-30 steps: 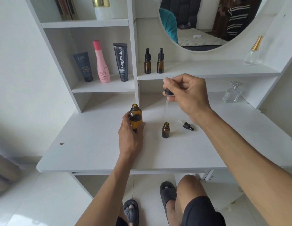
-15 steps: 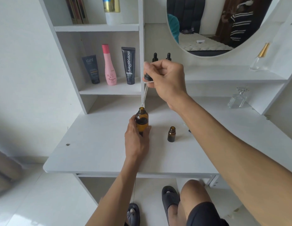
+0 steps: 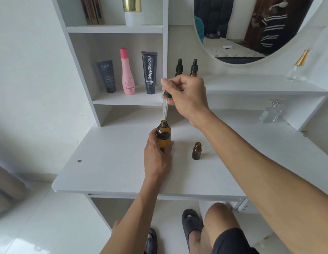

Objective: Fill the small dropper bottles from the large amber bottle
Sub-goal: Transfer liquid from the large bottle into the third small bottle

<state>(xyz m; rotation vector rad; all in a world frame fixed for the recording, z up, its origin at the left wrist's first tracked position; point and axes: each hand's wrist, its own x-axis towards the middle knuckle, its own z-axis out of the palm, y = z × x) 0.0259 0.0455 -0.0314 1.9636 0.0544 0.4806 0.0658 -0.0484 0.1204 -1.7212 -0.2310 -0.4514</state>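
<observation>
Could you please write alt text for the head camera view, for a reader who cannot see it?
The right hand lowers a dropper into the large amber bottle, steadied by the left hand on a white desk; a small open bottle stands nearby.

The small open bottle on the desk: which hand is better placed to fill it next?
Probably the right hand: it already pinches the dropper, and the small open bottle stands on its side. The left hand holds the large amber bottle.

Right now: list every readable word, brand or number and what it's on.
"Kahf": dark grey tube, shelf; smaller print below unreadable.
"Tamara": pink bottle; the line under it too blurred.
"Glad2Glow": black tube, running vertically; small white print below unreadable.
Large amber bottle and small dropper bottle: no label visible.
</observation>
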